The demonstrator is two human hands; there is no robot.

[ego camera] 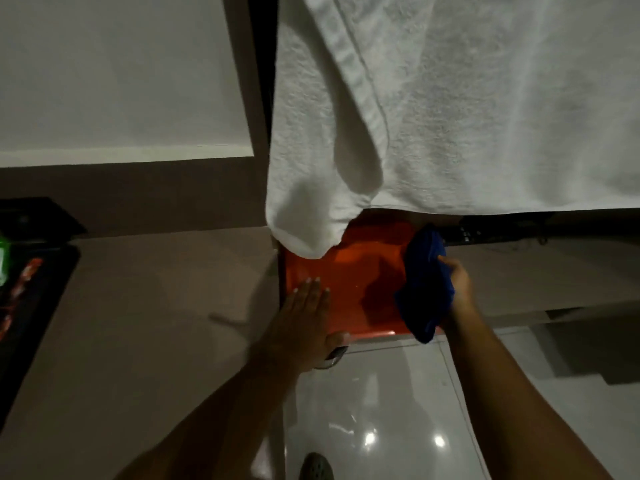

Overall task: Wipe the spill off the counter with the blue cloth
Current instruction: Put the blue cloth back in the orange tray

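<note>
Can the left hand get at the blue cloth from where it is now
Probably yes. The left hand lies flat on the glossy orange surface, and the crumpled blue cloth, gripped by the right hand, sits just across it with nothing between. The hanging white towel stays above.

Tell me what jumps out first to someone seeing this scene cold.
A big white towel hangs across the top right and fills much of the view. Below it, a bright orange surface stands out against the dull counter. The right hand holds a bunched blue cloth at the orange surface's right edge, while the left hand lies flat at its left edge.
</note>
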